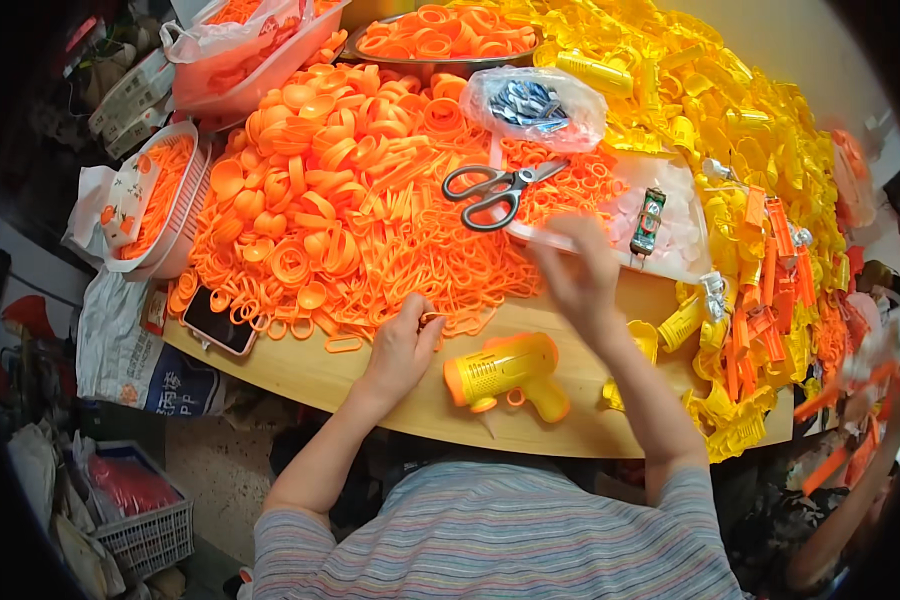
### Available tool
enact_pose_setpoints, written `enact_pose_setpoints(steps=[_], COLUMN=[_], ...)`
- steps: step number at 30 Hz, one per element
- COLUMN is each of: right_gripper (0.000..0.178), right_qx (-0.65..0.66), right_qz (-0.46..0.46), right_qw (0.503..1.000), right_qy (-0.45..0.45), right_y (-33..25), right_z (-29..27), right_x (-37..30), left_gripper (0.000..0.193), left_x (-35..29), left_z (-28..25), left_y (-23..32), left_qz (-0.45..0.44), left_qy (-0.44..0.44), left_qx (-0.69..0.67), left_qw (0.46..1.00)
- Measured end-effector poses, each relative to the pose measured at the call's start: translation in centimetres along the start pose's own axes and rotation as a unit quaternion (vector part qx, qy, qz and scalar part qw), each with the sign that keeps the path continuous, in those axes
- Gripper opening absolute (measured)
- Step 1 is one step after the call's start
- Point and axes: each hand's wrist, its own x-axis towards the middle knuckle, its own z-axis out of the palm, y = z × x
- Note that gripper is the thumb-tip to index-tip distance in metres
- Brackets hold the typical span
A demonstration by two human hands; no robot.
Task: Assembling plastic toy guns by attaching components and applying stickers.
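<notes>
My left hand [398, 348] is at the near edge of a heap of small orange plastic loops and rings [410, 230]. Its thumb and fingertips are pinched together; what sits between them is too small to name. My right hand [582, 272], smeared by motion, hovers over the near edge of a white tray [685, 262], fingers pointing down. Between my forearms a yellow and orange toy gun shell [510, 375] lies on its side on the wooden table [590, 435]. A small orange ring is by its handle. Scissors with black and grey handles [505, 192] lie open on the orange parts.
A battery-like green and black cylinder [648, 222] lies on the tray. Yellow shells [740, 110] are heaped at right. A bag of blue pieces [535, 105], a metal bowl [446, 62], a basket [185, 200] and a phone [220, 320] surround the orange heap. Another person's arm [860, 490] shows at far right.
</notes>
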Motion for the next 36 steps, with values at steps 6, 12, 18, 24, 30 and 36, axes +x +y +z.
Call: enact_pose_setpoints(steps=[6,12,18,24,30,36], right_gripper=[0.024,0.029,0.028,0.014,0.016,0.017], right_qx=[-0.080,-0.249,-0.195,0.237,0.316,0.321], right_qz=[0.221,0.242,0.101,0.277,0.330,0.438], right_qw=[0.972,0.933,0.975,0.930,0.889,0.840], right_qy=[-0.019,-0.092,0.037,0.049,0.023,0.001], right_y=[12.3,16.8,16.4,5.4,-1.6,-4.9], right_z=[1.3,2.7,1.7,0.7,-1.2,-2.5], right_x=[10.0,12.9,11.5,6.6,-0.5,-5.5], left_gripper=[0.018,0.023,0.021,0.021,0.016,0.020], left_x=[1.0,0.8,0.9,1.3,1.4,0.4], left_z=[0.0,-0.8,-0.7,-0.5,-0.3,1.0], left_y=[-1.3,-0.4,0.5,2.4,6.2,6.5], left_qz=[0.000,-0.141,0.001,0.030,0.021,-0.007], left_qy=[-0.040,-0.094,-0.013,0.089,0.012,-0.024], left_qx=[-0.138,-0.285,-0.258,-0.265,-0.399,-0.423], left_qw=[0.990,0.943,0.966,0.960,0.916,0.906])
